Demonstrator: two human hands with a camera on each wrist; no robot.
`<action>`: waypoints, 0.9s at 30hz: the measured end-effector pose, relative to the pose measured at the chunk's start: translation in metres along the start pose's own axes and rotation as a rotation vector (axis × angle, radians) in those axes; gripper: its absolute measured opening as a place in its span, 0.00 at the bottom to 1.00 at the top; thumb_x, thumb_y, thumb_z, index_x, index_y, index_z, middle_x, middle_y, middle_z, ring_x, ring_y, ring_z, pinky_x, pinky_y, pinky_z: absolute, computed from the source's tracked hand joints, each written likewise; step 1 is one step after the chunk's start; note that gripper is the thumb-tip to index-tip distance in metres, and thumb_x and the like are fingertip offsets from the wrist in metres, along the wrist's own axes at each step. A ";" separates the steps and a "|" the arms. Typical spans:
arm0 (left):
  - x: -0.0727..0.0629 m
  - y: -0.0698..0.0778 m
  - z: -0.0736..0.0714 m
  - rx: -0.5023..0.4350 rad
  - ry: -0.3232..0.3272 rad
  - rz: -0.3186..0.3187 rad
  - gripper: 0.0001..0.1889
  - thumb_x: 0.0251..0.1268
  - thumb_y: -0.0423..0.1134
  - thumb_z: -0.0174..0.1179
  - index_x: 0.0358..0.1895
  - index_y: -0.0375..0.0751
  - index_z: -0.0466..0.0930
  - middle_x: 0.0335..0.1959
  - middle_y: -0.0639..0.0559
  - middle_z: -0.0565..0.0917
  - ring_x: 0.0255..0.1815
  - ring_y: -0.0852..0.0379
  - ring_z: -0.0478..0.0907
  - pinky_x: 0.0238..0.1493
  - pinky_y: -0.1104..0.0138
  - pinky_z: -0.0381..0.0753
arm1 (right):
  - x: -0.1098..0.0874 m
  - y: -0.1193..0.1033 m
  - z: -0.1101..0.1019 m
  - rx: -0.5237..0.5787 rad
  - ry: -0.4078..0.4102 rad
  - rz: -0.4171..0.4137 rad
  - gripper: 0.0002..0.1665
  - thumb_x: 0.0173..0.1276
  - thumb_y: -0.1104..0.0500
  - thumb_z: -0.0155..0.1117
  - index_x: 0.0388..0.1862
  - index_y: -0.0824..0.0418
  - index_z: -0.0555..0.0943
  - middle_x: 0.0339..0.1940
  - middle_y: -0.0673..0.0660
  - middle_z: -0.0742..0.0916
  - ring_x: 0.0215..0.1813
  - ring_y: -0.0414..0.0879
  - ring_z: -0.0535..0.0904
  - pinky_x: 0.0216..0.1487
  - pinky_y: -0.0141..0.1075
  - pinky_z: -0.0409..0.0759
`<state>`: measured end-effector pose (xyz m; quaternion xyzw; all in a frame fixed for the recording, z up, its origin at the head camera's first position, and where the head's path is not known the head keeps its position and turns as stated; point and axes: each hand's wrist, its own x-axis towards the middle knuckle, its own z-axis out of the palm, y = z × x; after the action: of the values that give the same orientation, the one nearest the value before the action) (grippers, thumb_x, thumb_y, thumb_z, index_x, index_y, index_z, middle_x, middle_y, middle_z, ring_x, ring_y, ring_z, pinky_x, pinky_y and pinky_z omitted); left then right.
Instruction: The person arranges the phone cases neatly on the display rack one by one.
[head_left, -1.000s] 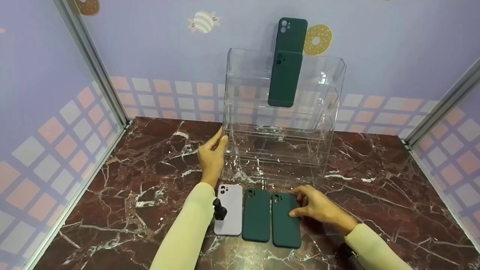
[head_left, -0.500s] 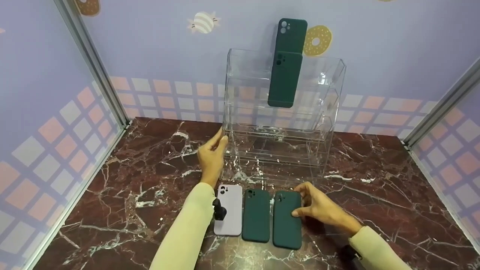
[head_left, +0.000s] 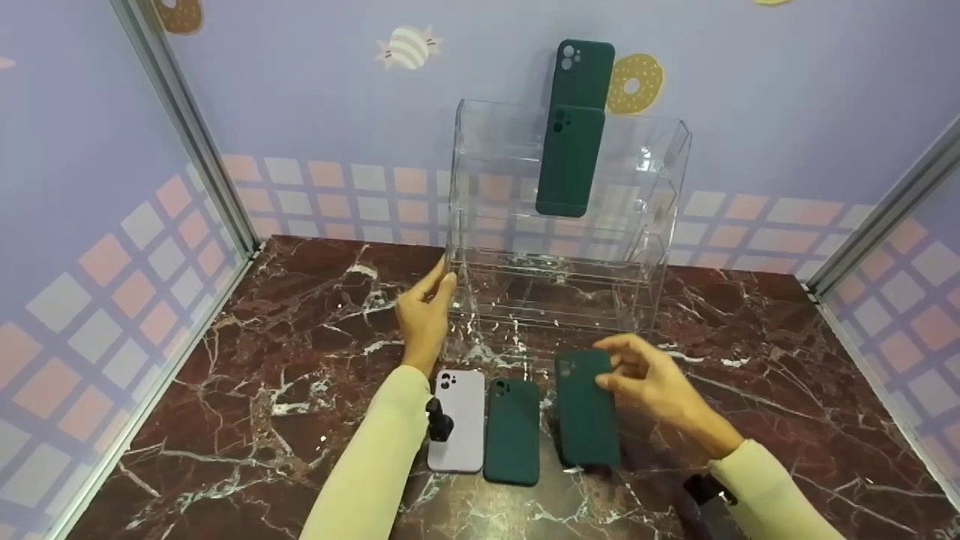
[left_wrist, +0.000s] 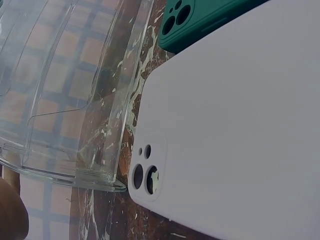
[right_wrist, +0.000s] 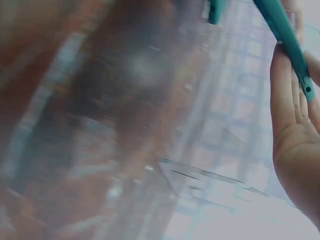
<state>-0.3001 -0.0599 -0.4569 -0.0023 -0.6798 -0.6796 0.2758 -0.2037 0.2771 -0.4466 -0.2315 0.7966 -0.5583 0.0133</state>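
Note:
My right hand (head_left: 649,379) grips a dark green phone case (head_left: 586,409) by its upper right edge and holds it tilted just above the marble table (head_left: 225,390). In the right wrist view its green edge (right_wrist: 287,42) runs across my fingers (right_wrist: 290,115). My left hand (head_left: 424,315) rests with straight fingers against the left front corner of the clear acrylic rack (head_left: 562,247). A lilac case (head_left: 457,420) and another dark green case (head_left: 513,430) lie flat side by side below it. Two dark green cases (head_left: 574,127) stand in the rack's upper tiers.
Metal frame posts (head_left: 187,135) stand at the left and right back corners before the pastel wall. The left wrist view shows the lilac case (left_wrist: 235,125) close up, the rack's base corner (left_wrist: 80,165) and a green case's camera end (left_wrist: 185,22).
My right hand has closed on the rightmost green case and lifted it off the table, toward the rack. The left hand and the other cases have stayed put.

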 end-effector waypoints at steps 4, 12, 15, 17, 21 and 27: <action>-0.001 -0.002 -0.001 0.004 0.001 0.001 0.16 0.73 0.35 0.71 0.61 0.47 0.89 0.54 0.48 0.90 0.48 0.56 0.88 0.45 0.72 0.83 | 0.009 -0.014 -0.007 -0.017 0.097 -0.030 0.27 0.66 0.77 0.71 0.64 0.71 0.78 0.37 0.63 0.84 0.33 0.43 0.83 0.29 0.34 0.85; -0.002 -0.005 0.001 -0.028 0.010 0.011 0.16 0.72 0.34 0.70 0.61 0.44 0.89 0.56 0.48 0.89 0.56 0.54 0.87 0.58 0.64 0.85 | 0.036 -0.048 -0.025 -0.039 0.291 -0.123 0.28 0.65 0.79 0.70 0.64 0.70 0.78 0.37 0.66 0.86 0.29 0.45 0.82 0.28 0.32 0.83; -0.002 -0.005 0.001 -0.024 0.012 0.009 0.16 0.73 0.34 0.70 0.61 0.45 0.89 0.56 0.49 0.88 0.56 0.55 0.87 0.58 0.65 0.84 | 0.049 -0.060 -0.030 -0.039 0.350 -0.157 0.28 0.65 0.79 0.71 0.64 0.70 0.78 0.38 0.66 0.88 0.30 0.46 0.82 0.29 0.31 0.81; -0.002 -0.005 0.001 -0.015 0.010 0.005 0.16 0.73 0.35 0.70 0.61 0.46 0.89 0.55 0.50 0.89 0.53 0.55 0.88 0.54 0.66 0.85 | 0.058 -0.068 -0.032 -0.014 0.378 -0.173 0.27 0.66 0.79 0.70 0.63 0.71 0.78 0.40 0.65 0.89 0.33 0.47 0.84 0.33 0.32 0.83; -0.002 -0.004 0.000 -0.003 0.007 0.013 0.16 0.73 0.35 0.70 0.62 0.47 0.89 0.54 0.50 0.90 0.48 0.55 0.89 0.49 0.68 0.85 | 0.076 -0.080 -0.038 0.025 0.415 -0.222 0.27 0.66 0.80 0.70 0.63 0.71 0.79 0.43 0.63 0.90 0.38 0.47 0.87 0.42 0.34 0.87; 0.000 -0.002 0.001 0.002 0.016 0.021 0.16 0.73 0.35 0.70 0.61 0.44 0.89 0.57 0.49 0.89 0.53 0.56 0.88 0.53 0.68 0.85 | 0.099 -0.093 -0.047 0.073 0.442 -0.326 0.24 0.66 0.79 0.70 0.60 0.70 0.81 0.41 0.63 0.90 0.38 0.47 0.88 0.44 0.35 0.88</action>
<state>-0.3011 -0.0588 -0.4593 -0.0039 -0.6780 -0.6761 0.2885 -0.2723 0.2557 -0.3220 -0.2284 0.7118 -0.6183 -0.2427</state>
